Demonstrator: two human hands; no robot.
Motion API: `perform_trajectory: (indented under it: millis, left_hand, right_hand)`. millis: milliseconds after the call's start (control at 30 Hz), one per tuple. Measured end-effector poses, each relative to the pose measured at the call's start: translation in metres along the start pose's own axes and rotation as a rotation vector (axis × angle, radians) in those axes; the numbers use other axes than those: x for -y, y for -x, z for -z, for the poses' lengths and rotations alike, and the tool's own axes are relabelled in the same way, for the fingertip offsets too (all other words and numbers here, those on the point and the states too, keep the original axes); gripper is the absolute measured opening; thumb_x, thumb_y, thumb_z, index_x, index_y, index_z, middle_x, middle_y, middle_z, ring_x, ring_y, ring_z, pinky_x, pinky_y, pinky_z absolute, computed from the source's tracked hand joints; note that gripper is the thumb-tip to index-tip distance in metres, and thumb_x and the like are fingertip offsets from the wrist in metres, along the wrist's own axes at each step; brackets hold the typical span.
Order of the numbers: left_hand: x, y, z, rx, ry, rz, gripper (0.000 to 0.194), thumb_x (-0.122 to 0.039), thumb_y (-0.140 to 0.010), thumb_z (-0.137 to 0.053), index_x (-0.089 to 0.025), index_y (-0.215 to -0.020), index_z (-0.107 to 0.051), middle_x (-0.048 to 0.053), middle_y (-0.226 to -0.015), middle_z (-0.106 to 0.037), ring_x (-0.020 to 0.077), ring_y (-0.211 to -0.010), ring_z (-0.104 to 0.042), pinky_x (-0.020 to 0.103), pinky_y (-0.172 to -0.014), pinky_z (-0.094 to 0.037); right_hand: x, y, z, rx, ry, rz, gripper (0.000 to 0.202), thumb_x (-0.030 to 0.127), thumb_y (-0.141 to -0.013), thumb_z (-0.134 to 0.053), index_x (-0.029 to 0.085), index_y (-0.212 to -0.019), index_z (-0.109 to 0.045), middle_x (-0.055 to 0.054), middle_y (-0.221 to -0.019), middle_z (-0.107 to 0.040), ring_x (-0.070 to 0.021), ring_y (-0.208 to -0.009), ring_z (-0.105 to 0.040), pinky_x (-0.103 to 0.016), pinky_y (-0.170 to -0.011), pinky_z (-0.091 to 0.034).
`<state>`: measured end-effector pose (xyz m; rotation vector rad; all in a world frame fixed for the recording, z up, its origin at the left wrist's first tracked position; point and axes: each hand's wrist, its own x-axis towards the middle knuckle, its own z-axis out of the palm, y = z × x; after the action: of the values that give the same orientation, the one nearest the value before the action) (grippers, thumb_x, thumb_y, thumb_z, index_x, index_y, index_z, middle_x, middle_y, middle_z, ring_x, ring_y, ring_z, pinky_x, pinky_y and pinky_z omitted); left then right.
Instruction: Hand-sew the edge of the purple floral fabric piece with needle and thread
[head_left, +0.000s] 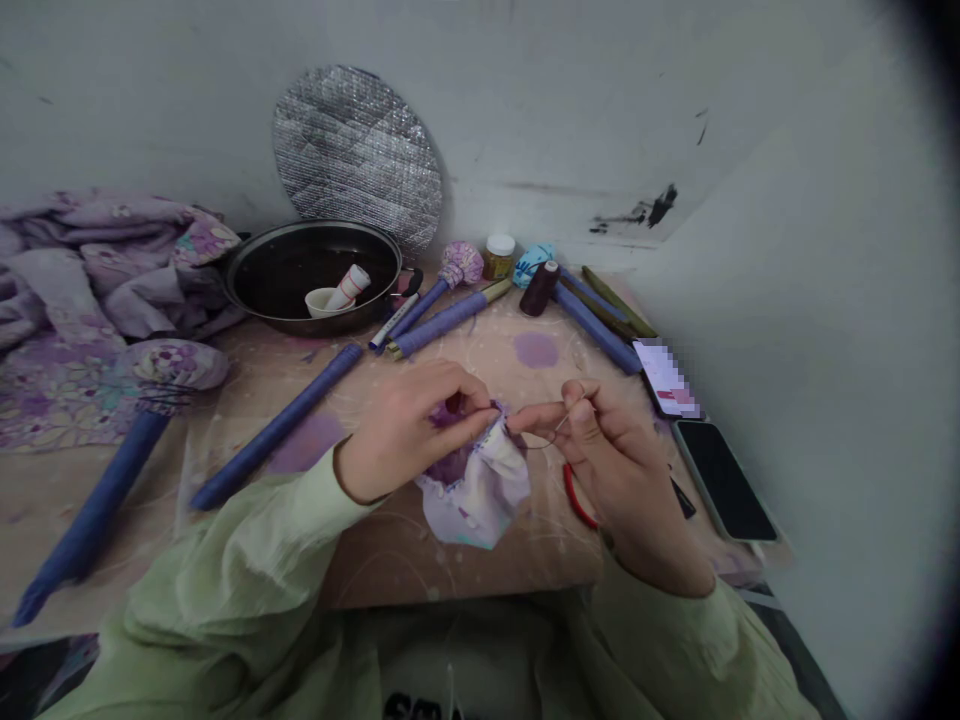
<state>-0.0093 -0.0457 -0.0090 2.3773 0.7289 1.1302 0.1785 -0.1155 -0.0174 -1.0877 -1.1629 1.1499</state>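
My left hand (427, 425) is closed in a pinch on the gathered edge of a small piece of pale lilac fabric (484, 490), which hangs over the table's near side. Stitches run along its rim, and a darker purple inside shows. Close by on the right, my right hand (615, 450) holds a thin sewing needle (574, 408) between thumb and fingers, with its index fingertip near the cloth's edge. A dark thread (536, 445) loops between the cloth and this hand. Red-handled scissors (579, 498) lie partly hidden under my right hand.
Blue-wrapped sticks (277, 425) lie about the table (397, 570); one has a fabric-covered head (176, 365). Behind stand a dark pan (262, 290) holding a cup, a jar (499, 258) and a thread spool (538, 290). Two phones (726, 480) lie right, floral cloth (97, 270) left.
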Motion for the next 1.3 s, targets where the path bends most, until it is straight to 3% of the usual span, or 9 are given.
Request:
perform_trajectory:
  millis: [200,300,367,533,800,1067,1200,1300]
  left_hand:
    - [-0.003,-0.004,-0.004,0.044,0.114,0.034,0.011,-0.014,-0.087,-0.057,-0.014,-0.08,-0.066,0.0,-0.071,-0.069,0.0091,-0.063,-0.061,0.02,-0.062,-0.048]
    - [-0.006,-0.006,-0.004,0.046,0.127,0.065,0.003,-0.016,-0.081,-0.066,-0.013,-0.081,-0.066,0.002,-0.073,-0.07,0.0107,-0.066,-0.062,0.021,-0.064,-0.05]
    - [-0.008,-0.008,-0.003,0.054,0.127,0.07,0.008,-0.017,-0.076,-0.071,-0.013,-0.082,-0.067,0.002,-0.076,-0.071,0.0119,-0.068,-0.063,0.022,-0.065,-0.051]
    - [-0.008,-0.01,0.002,0.108,0.158,0.07,0.007,-0.019,-0.079,-0.07,-0.014,-0.084,-0.068,0.003,-0.079,-0.071,0.0124,-0.07,-0.064,0.023,-0.065,-0.049]
    - [-0.007,-0.006,-0.002,0.07,0.197,0.109,0.007,-0.02,-0.081,-0.069,-0.015,-0.085,-0.067,0.003,-0.082,-0.071,0.0126,-0.073,-0.065,0.023,-0.07,-0.051]
    - [-0.011,-0.009,-0.005,0.078,0.21,0.129,0.004,-0.019,-0.081,-0.067,-0.015,-0.083,-0.068,0.004,-0.08,-0.071,0.0127,-0.07,-0.063,0.023,-0.063,-0.047]
    - [-0.011,-0.011,-0.006,-0.015,0.213,0.165,0.006,-0.017,-0.079,-0.068,-0.015,-0.085,-0.066,0.003,-0.082,-0.071,0.0129,-0.072,-0.063,0.023,-0.064,-0.048]
    - [-0.009,-0.013,-0.005,-0.045,0.17,0.147,0.008,-0.017,-0.079,-0.07,-0.014,-0.084,-0.064,0.002,-0.082,-0.07,0.0119,-0.073,-0.063,0.022,-0.068,-0.048]
  right_hand:
    - [-0.005,0.004,-0.001,0.004,-0.003,0.012,0.017,0.042,-0.095,-0.047,0.026,-0.088,-0.047,-0.002,-0.096,-0.077,-0.0211,-0.094,-0.071,-0.043,-0.091,-0.051]
    - [-0.001,0.007,-0.005,-0.003,-0.021,0.025,0.015,0.038,-0.097,-0.044,0.025,-0.09,-0.047,-0.003,-0.101,-0.076,-0.0197,-0.099,-0.069,-0.043,-0.094,-0.05]
    - [0.002,0.01,-0.008,-0.024,-0.026,0.053,0.015,0.036,-0.098,-0.042,0.025,-0.09,-0.047,-0.003,-0.1,-0.076,-0.0193,-0.099,-0.069,-0.044,-0.096,-0.049]
    - [0.009,0.012,-0.007,-0.207,-0.099,0.177,0.012,0.03,-0.098,-0.041,0.027,-0.091,-0.051,0.002,-0.087,-0.075,-0.0173,-0.093,-0.071,-0.041,-0.092,-0.052]
    - [0.021,0.016,0.009,-0.496,-0.28,0.388,0.013,0.023,-0.094,-0.05,0.023,-0.086,-0.061,0.004,-0.062,-0.06,-0.0134,-0.068,-0.063,-0.032,-0.079,-0.053]
    - [0.028,0.022,0.016,-0.55,-0.321,0.434,0.012,0.02,-0.092,-0.053,0.019,-0.086,-0.063,0.006,-0.053,-0.05,-0.011,-0.056,-0.051,-0.026,-0.064,-0.049]
    - [0.022,0.027,0.008,-0.461,-0.237,0.413,0.009,0.022,-0.093,-0.054,0.018,-0.089,-0.061,0.007,-0.052,-0.049,-0.0095,-0.051,-0.048,-0.025,-0.058,-0.046]
    - [0.012,0.031,-0.001,-0.367,-0.049,0.291,0.007,0.02,-0.092,-0.055,0.019,-0.089,-0.061,0.006,-0.055,-0.052,-0.0078,-0.051,-0.05,-0.022,-0.053,-0.043]
